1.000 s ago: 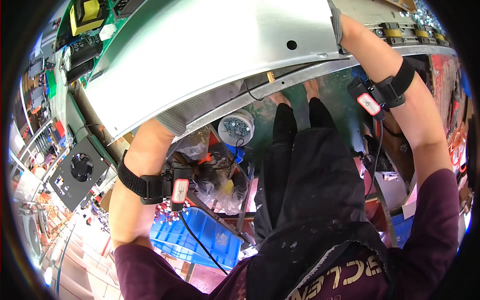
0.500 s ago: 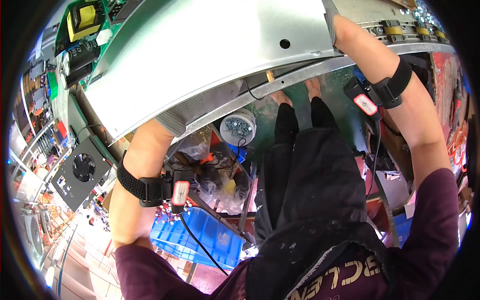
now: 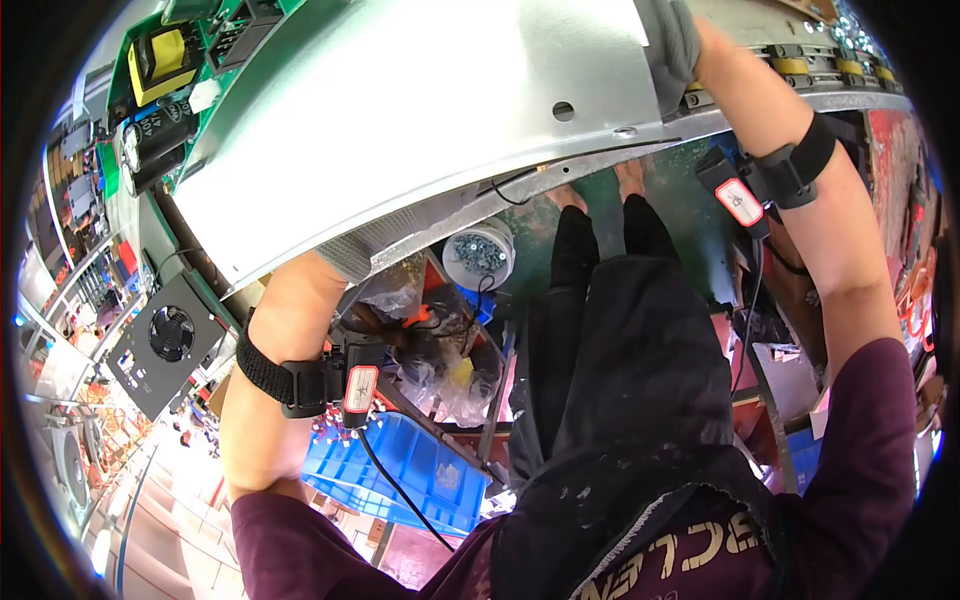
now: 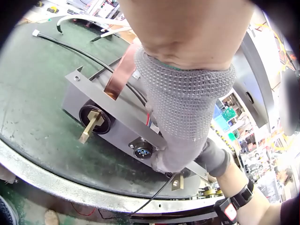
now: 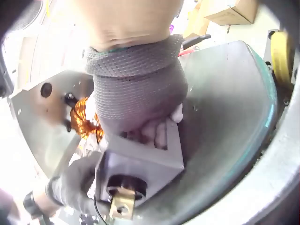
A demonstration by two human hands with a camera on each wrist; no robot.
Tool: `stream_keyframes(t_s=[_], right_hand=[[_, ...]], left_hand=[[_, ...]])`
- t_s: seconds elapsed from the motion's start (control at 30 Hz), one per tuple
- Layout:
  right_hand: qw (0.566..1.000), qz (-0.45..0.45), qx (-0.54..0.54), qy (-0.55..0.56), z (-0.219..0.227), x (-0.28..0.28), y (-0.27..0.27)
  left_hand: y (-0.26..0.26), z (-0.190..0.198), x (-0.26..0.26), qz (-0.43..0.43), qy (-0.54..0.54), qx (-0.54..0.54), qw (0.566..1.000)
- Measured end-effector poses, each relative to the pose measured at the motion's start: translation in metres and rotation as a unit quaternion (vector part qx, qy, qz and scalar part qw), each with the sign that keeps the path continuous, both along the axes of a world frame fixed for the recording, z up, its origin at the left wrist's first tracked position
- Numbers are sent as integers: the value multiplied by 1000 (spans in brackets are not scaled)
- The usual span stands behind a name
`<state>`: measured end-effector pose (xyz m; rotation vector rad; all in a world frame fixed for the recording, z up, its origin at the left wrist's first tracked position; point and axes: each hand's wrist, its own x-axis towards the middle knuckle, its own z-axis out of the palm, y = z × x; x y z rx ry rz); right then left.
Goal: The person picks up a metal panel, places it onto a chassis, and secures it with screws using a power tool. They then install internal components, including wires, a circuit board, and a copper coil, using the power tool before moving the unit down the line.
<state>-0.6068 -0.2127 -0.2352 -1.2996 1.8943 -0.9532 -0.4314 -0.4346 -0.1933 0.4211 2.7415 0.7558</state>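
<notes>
A large shiny metal sheet (image 3: 420, 120) with a round hole spans the head view. Under its near edge, my left hand (image 3: 375, 240), in a grey dotted glove, is partly hidden. At the sheet's right edge is my gloved right hand (image 3: 668, 45). In the left wrist view, my left hand (image 4: 183, 112) grips a grey metal panel (image 4: 119, 136), fingertips beside a round connector (image 4: 142, 149). A brass terminal (image 4: 93, 124) sticks out of the panel's black ring. My right hand (image 5: 138, 89) grips the panel's other end, its fingers reaching over the edge.
Green circuit boards with black capacitors (image 3: 155, 130) stand at the upper left. A copper coil (image 5: 84, 119) sits behind the panel. Below the bench edge are a white bucket of screws (image 3: 478, 255) and a blue crate (image 3: 400, 470). A black fan plate (image 3: 165, 340) lies left.
The metal sheet has shifted a little left, its hole with it. My right hand shows more of its glove past the sheet's edge. My left hand has stayed nearly in place.
</notes>
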Motion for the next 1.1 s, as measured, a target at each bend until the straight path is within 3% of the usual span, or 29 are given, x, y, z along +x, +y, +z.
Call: stream_keyframes(t_s=[0.07, 0.1, 0.13, 0.17, 0.23, 0.27, 0.3, 0.37, 0.43, 0.47, 0.5, 0.53, 0.57, 0.63, 0.67, 0.7, 0.73, 0.77, 0.8, 0.83, 0.87, 0.9, 0.93, 0.97, 1.03, 1.07, 1.1], right_hand=[[999, 11, -29, 12, -6, 1, 1], [998, 22, -55, 27, -9, 0, 2], [991, 42, 85, 97, 9, 3, -6], [991, 41, 86, 96, 17, 7, -10], [977, 40, 136, 157, 27, 11, -13], [990, 15, 126, 59, 23, 5, -10], [990, 15, 126, 59, 31, 5, -4], [997, 40, 13, -66, 46, 5, 8], [998, 6, -34, -61, 25, 11, 2], [998, 20, 38, 36, 15, 10, -7], [985, 33, 109, 133, 14, 10, -13], [984, 32, 109, 134, 15, 10, -15], [976, 43, 136, 165, 18, 11, -18], [966, 52, 163, 193, 30, 12, -13], [986, 13, 166, 15, 47, 9, -7], [973, -25, 162, -165, 55, 8, -2], [972, -25, 161, -168, 44, 8, -3], [990, -6, 122, -66, 27, 6, -5], [996, 13, 83, 39, 13, 6, -5], [996, 14, 84, 40, 11, 10, -8], [987, 18, 113, 110, 13, 13, -14], [973, 22, 141, 179, 13, 16, -17], [973, 22, 153, 172, 13, 14, -18], [973, 22, 152, 173, 13, 10, -15], [992, 28, 105, -60, 16, 1, -5], [996, 21, 80, 20, 8, 5, -9], [996, 21, 80, 22, 3, 9, -13]], left_hand=[[9, 9, -3, 39, -36, 55, 997], [19, 16, -7, -22, -50, -128, 990], [27, 26, -13, -83, -61, -306, 947], [31, 33, -18, -85, -60, -305, 947], [36, 47, -25, -90, -158, -233, 955], [45, 54, -26, -91, -157, -234, 955], [58, 61, -25, -49, -132, -205, 969], [64, 65, -27, -7, -104, -177, 979], [61, 63, -31, -35, -160, -264, 951], [62, 63, -38, -37, -161, -264, 950], [64, 63, -49, -66, -245, -326, 910], [66, 63, -55, -92, -325, -385, 859], [64, 62, -53, -92, -324, -386, 859], [55, 49, -40, -39, -265, -260, 928], [49, 41, -32, -11, -233, -193, 953], [44, 35, -25, 17, -200, -125, 972], [42, 33, -21, 44, -167, -57, 983], [46, 38, -24, 42, -168, -58, 983], [52, 44, -30, 45, -182, -149, 971], [56, 47, -33, 49, -194, -238, 950], [54, 36, -27, 49, -193, -238, 951], [49, 16, -15, 89, -106, -143, 980], [51, 11, -13, 127, -17, -45, 991], [49, 8, -12, 127, -16, -46, 991], [48, 4, -12, 131, -11, -47, 990], [48, 5, -11, 133, -8, -47, 990], [48, 4, -13, 134, -4, -48, 990]])
